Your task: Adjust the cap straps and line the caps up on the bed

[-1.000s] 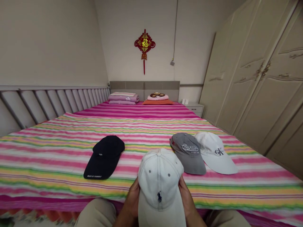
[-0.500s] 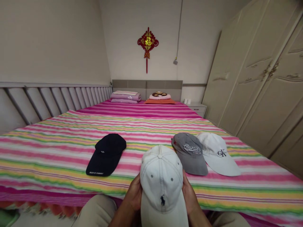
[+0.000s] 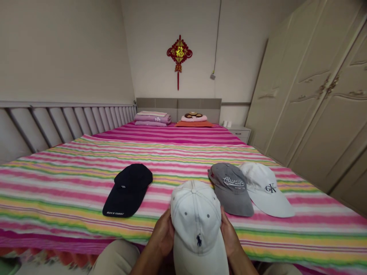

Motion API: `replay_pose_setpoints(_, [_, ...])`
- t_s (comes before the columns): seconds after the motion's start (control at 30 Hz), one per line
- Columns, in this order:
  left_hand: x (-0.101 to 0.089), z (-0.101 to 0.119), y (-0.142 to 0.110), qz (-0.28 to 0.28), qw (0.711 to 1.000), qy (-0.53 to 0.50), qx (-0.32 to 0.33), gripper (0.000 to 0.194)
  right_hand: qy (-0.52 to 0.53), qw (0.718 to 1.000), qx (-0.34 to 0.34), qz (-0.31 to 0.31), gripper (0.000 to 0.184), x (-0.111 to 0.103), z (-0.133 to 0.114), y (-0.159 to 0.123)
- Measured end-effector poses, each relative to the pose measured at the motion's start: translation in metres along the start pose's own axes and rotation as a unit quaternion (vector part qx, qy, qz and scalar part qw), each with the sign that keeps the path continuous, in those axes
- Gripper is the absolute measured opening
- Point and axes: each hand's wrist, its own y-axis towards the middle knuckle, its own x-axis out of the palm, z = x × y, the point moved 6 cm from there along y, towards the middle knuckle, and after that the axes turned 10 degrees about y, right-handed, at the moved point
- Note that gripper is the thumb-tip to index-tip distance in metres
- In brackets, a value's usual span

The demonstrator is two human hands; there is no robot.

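A white baseball cap [image 3: 195, 217] with a dark embroidered horse-rider logo is held up at the near edge of the bed, its brim toward me. My left hand [image 3: 164, 233] grips its left side and my right hand [image 3: 228, 231] its right; the fingertips are partly hidden behind the cap. To the left on the bed lies a black cap [image 3: 130, 189] with small white lettering on its brim. A grey cap [image 3: 231, 189] lettered "Always" rests at the right, overlapping a white cap [image 3: 265, 189] marked with dark letters.
The bed [image 3: 86, 160] has a striped cover. Folded purple bedding [image 3: 152, 119] and a pink-and-orange stack [image 3: 194, 120] sit by the headboard [image 3: 160, 102]. A railing [image 3: 71, 118] runs along the left; a wardrobe [image 3: 312, 103] and nightstand [image 3: 240, 133] stand at the right.
The held white cap has turned slightly, its brim and logo shifting a little to the right. Both hands still grip it. The whole view has shifted slightly, and the other caps lie as before.
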Motion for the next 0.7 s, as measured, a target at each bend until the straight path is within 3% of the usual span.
replay_pose_setpoints(0.13, [0.005,-0.002,0.003,-0.030,0.999,-0.024,-0.005,0.033,-0.012,1.000,-0.001,0.022,0.049,-0.006,-0.003,0.004])
replay_pose_setpoints(0.27, [0.006,-0.003,0.009,-0.022,1.000,-0.020,-0.008,0.031,-0.014,0.999,0.031,0.029,0.055,-0.009,-0.002,0.007])
replay_pose_setpoints(0.37, [0.004,-0.003,0.016,-0.012,1.000,-0.013,-0.025,0.029,-0.009,0.999,0.039,0.031,0.049,-0.010,-0.005,0.009])
replay_pose_setpoints(0.5, [0.001,0.008,0.030,0.026,0.999,-0.005,-0.040,0.024,-0.003,0.996,-0.060,0.061,0.029,-0.014,-0.026,0.015])
replay_pose_setpoints(0.7, [0.015,0.039,0.058,0.038,0.999,0.009,-0.008,0.017,-0.108,0.973,-0.171,0.116,0.029,-0.008,-0.060,0.030])
